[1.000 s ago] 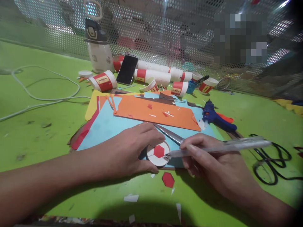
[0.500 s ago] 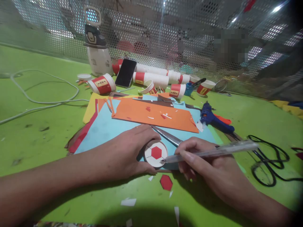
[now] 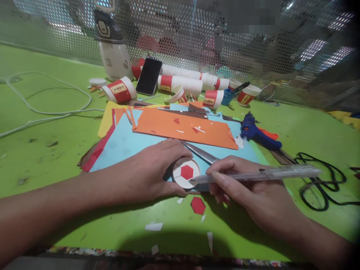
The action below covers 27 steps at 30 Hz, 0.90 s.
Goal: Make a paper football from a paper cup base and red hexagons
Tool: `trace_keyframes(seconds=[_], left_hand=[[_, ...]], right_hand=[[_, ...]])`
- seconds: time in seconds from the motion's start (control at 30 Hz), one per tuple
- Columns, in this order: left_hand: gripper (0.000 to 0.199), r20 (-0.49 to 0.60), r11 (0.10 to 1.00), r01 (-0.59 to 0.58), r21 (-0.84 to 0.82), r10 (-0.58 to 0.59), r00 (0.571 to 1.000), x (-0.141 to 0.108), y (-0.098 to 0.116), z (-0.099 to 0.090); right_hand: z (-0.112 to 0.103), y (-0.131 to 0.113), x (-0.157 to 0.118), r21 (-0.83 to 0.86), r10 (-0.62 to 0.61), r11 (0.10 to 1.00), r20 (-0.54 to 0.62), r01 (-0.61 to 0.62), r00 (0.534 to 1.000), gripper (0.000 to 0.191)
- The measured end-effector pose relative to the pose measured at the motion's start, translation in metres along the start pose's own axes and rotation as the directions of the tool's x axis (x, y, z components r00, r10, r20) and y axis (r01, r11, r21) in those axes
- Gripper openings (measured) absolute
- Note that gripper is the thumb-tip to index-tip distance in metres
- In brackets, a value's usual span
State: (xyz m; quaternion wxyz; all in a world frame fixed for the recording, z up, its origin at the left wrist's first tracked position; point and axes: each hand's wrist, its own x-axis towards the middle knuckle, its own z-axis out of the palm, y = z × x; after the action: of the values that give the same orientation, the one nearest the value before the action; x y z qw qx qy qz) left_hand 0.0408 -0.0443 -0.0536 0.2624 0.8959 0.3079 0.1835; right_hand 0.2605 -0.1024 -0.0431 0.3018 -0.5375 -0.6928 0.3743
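Observation:
My left hand (image 3: 165, 168) curls its thumb and fingers around a white disc (image 3: 180, 183) that has a red hexagon (image 3: 187, 172) in its middle and thin dark lines toward the rim. A clear-barrelled pen (image 3: 253, 175) is pinched in my right hand (image 3: 239, 183), its tip touching the disc just below the red hexagon. Beneath lies a light blue sheet (image 3: 118, 153). Beyond the disc a silvery, pointed metal tool (image 3: 199, 153) rests on the sheet, partly behind my right fingers. A loose red hexagon (image 3: 198, 205) lies on the green table, nearer me.
Orange card (image 3: 180, 129) with paper scraps covers the sheet's far part. A blue glue gun (image 3: 257, 133) with a coiled black cord (image 3: 315, 202) lies to the right. Behind are paper cups (image 3: 119, 90), a phone (image 3: 149, 77) and a bottle (image 3: 115, 56) before a perforated metal screen.
The view has tipped down slightly, so things sit higher in the picture and the table's front edge shows. The pen tip has shifted a little left on the disc, nearer the red hexagon.

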Motion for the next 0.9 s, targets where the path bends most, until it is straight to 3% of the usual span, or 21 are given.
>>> trace_keyframes(seconds=[0.9], left_hand=[[0.039,0.012,0.999,-0.043,0.004,0.043,0.999,0.0003,-0.0018,0.0005]], right_hand=[[0.0018,-0.0042,0.0032,0.066,0.042,0.997,0.015,-0.043,0.999,0.013]])
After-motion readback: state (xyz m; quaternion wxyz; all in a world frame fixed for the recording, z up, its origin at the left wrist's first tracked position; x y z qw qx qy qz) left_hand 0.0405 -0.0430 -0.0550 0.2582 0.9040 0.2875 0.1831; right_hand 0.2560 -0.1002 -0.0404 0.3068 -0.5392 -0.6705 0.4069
